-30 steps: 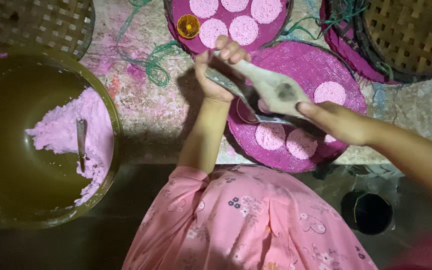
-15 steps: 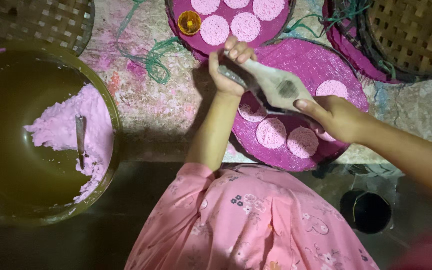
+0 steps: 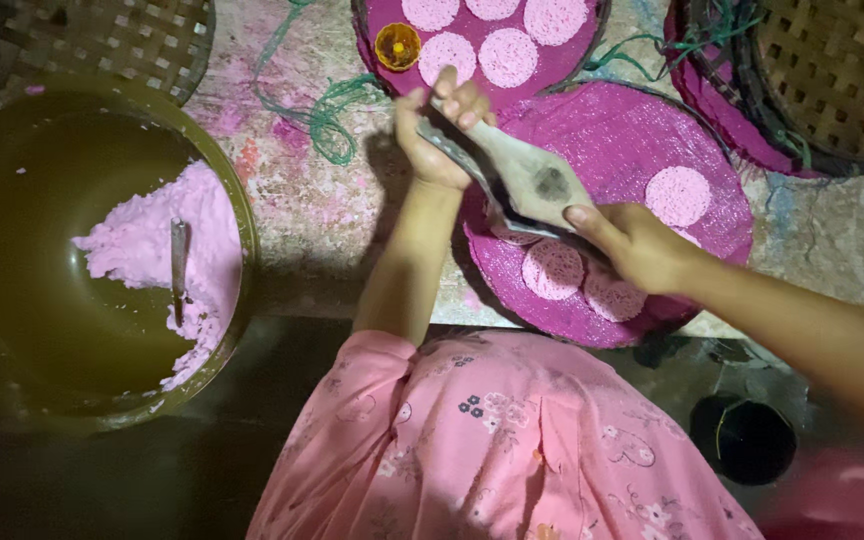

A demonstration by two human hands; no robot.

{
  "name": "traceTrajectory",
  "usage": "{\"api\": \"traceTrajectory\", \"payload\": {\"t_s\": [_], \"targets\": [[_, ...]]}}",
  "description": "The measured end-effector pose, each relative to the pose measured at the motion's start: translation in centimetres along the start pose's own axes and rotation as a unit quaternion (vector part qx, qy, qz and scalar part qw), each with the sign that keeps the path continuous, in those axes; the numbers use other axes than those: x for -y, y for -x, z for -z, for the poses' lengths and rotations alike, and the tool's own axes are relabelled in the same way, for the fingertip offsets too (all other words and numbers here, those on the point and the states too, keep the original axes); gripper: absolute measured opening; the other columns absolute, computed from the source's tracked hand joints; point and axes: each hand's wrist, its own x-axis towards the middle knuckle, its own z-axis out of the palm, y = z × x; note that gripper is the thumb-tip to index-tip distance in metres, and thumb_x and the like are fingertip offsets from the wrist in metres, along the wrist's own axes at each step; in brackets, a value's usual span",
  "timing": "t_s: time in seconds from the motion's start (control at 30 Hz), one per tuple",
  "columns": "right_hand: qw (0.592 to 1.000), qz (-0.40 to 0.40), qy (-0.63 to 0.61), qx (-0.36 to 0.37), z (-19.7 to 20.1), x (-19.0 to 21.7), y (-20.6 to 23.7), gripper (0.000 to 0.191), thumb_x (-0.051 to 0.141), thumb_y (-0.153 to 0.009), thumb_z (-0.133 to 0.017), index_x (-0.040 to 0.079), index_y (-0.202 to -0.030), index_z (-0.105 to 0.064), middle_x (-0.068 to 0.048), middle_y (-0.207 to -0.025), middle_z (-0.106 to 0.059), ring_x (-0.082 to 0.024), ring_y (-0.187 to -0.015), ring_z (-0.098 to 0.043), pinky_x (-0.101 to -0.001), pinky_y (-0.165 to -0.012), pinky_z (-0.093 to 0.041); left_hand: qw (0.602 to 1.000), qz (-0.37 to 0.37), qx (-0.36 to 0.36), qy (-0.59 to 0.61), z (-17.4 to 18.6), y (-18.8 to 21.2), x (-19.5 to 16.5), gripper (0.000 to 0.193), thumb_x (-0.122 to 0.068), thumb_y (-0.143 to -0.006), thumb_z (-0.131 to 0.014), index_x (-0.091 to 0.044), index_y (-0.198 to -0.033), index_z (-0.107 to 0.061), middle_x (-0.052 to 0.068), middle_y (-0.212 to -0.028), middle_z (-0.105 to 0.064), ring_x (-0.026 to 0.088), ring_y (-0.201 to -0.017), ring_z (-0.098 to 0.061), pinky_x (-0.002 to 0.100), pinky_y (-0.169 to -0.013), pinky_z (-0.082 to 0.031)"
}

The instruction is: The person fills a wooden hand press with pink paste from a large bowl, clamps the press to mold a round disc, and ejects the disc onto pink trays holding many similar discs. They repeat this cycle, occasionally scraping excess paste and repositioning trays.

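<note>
Wooden paddle (image 3: 530,180), pale grey-brown and leaf-shaped, with a dark smudge near the middle of its blade and a narrow handle; it is held tilted above the near magenta woven tray (image 3: 652,140). The left hand (image 3: 440,130) is closed around the handle end. The right hand (image 3: 637,245) steadies the broad end, thumb pressed on the blade's edge, fingers curled beneath (whether they grip anything else cannot be told).

Pale pink discs (image 3: 678,195) lie on the near tray: three are plainly visible, a fourth partly hidden under the paddle. A second magenta tray (image 3: 382,15) at the top edge carries four visible discs and one small orange cup (image 3: 397,45). At left, one large olive-green bowl (image 3: 237,200) holds a mound of pink dough (image 3: 152,250) with one metal spoon (image 3: 179,262) stuck in it. Two bare woven baskets (image 3: 832,70) sit at the upper corners.
</note>
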Motion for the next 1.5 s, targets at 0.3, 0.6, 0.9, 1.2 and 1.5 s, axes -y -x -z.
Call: {"api": "traceTrajectory", "payload": {"t_s": [0.3,0.6,0.9,1.2,1.5], "targets": [[0.997,0.028,0.04,-0.068,1.7,-0.9,-1.0,0.073,0.063,-0.099,-0.041,-0.003,-0.092,-0.07,-0.012,-0.062,-0.064,-0.022,-0.057,-0.066,-0.0389,-0.057,-0.052,0.998,-0.032,-0.031,-0.037,1.1,-2.4,1.6,0.026,-0.043,-0.094,-0.048,-0.017,-0.088,-0.05,-0.004,-0.076,-0.048,0.014,-0.074,-0.049,0.035,-0.08,-0.046],[0.992,0.045,0.058,-0.104,1.2,-1.8,-1.7,0.066,0.06,-0.099,-0.042,0.0,-0.099,-0.068,-0.01,-0.062,-0.064,-0.02,-0.057,-0.064,-0.0367,-0.057,-0.05,0.997,-0.035,-0.038,-0.057,0.4,-2.7,2.1,0.03,-0.045,-0.095,-0.046,-0.016,-0.09,-0.049,-0.003,-0.078,-0.047,0.015,-0.076,-0.048,0.038,-0.082,-0.047],[0.939,0.26,-0.158,-0.16,-3.2,-7.1,-0.5,0.07,0.072,-0.097,-0.049,0.003,-0.1,-0.061,0.0,-0.078,-0.057,-0.012,-0.069,-0.054,-0.0308,-0.06,-0.045,0.614,0.155,-0.124,-0.764,-3.7,4.7,-2.0,0.036,-0.021,-0.102,-0.047,-0.014,-0.134,-0.062,0.006,-0.13,-0.064,0.023,-0.118,-0.064,0.042,-0.103,-0.052],[0.824,0.334,-0.417,-0.189,-5.1,-10.4,1.0,0.082,0.083,-0.092,-0.055,0.005,-0.114,-0.053,-0.005,-0.089,-0.051,-0.015,-0.076,-0.05,-0.0306,-0.064,-0.039,0.303,0.032,0.029,-0.952,-5.5,11.2,-0.1,0.043,-0.024,-0.086,-0.076,-0.017,-0.129,-0.07,0.009,-0.136,-0.053,0.032,-0.132,-0.041,0.052,-0.11,-0.03],[0.816,0.307,-0.428,-0.238,-6.3,-13.5,2.2,0.09,0.088,-0.088,-0.052,0.005,-0.121,-0.049,-0.006,-0.086,-0.051,-0.017,-0.071,-0.052,-0.0321,-0.061,-0.04,0.295,-0.051,0.006,-0.954,-4.7,12.4,1.6,0.013,-0.022,-0.088,-0.078,-0.018,-0.1,-0.075,0.001,-0.117,-0.063,0.024,-0.119,-0.054,0.046,-0.107,-0.034]]}}
